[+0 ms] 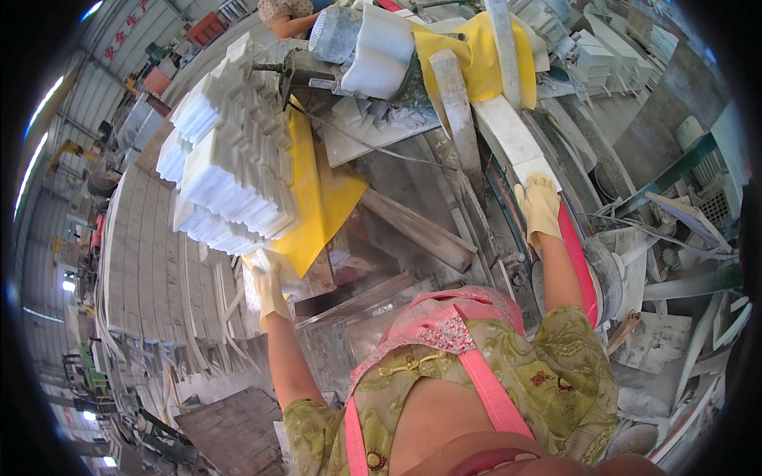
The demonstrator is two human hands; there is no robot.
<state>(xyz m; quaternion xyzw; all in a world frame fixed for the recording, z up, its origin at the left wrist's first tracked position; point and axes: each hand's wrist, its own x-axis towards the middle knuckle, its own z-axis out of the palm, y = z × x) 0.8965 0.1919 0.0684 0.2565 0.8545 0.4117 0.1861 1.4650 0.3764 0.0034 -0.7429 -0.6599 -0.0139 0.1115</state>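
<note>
My left hand point(268, 289) grips the low corner of the white tile stack point(230, 170); my right hand point(538, 205) lies flat, open, on a white stone strip point(514, 139) right of the stack. A tug could topple the stack.

At your eleven o'clock lies a yellow sheet point(321, 198); at twelve, a grey cylinder point(333, 36); at three, a green frame point(675, 170).

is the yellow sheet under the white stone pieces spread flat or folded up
Spread flat: the yellow sheet lies open under the stacked white stone pieces, its free corner flat beside the gloved left hand.
</note>
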